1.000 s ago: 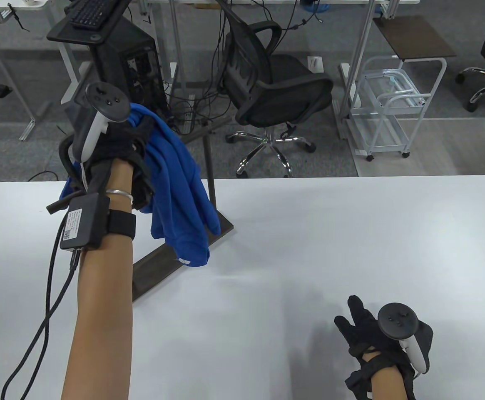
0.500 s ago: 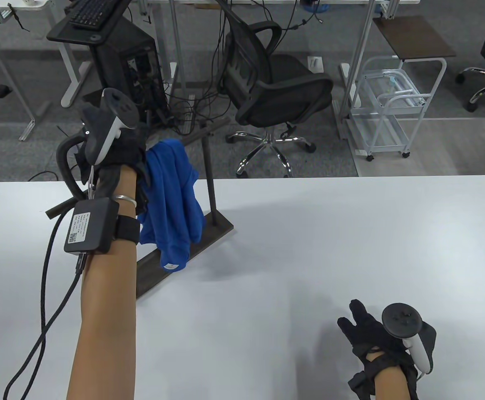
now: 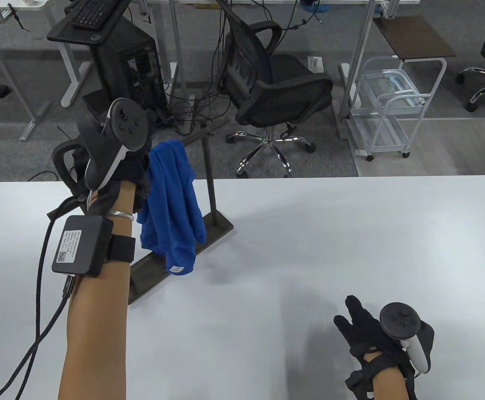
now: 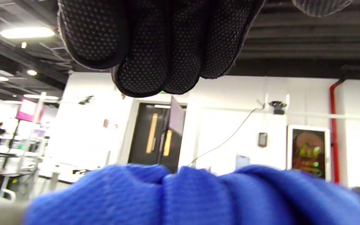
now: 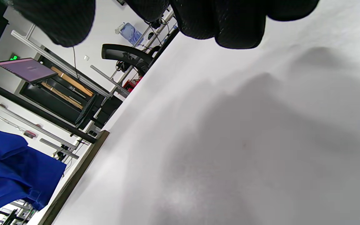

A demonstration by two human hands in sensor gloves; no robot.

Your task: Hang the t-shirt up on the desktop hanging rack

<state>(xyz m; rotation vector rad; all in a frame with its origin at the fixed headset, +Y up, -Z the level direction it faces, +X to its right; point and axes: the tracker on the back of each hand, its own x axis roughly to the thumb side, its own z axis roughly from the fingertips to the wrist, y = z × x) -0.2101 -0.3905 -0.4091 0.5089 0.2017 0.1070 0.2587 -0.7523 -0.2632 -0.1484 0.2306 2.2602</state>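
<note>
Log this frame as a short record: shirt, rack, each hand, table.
shirt: blue t-shirt draped over the rack's top bar, bunched, hem hanging down over the base
rack: dark desktop rack, flat base on the table, at its left rear
left hand: raised beside the shirt; fingers above the cloth in the wrist view, contact unclear
right hand: low over the table, fingers spread, holding nothing
table: white table

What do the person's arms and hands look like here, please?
Both hands, left hand and right hand, wear black dotted gloves with black-and-white trackers. Forearms are bare. The left wrist carries a silver bangle and a strapped black box with a braided cable.
</note>
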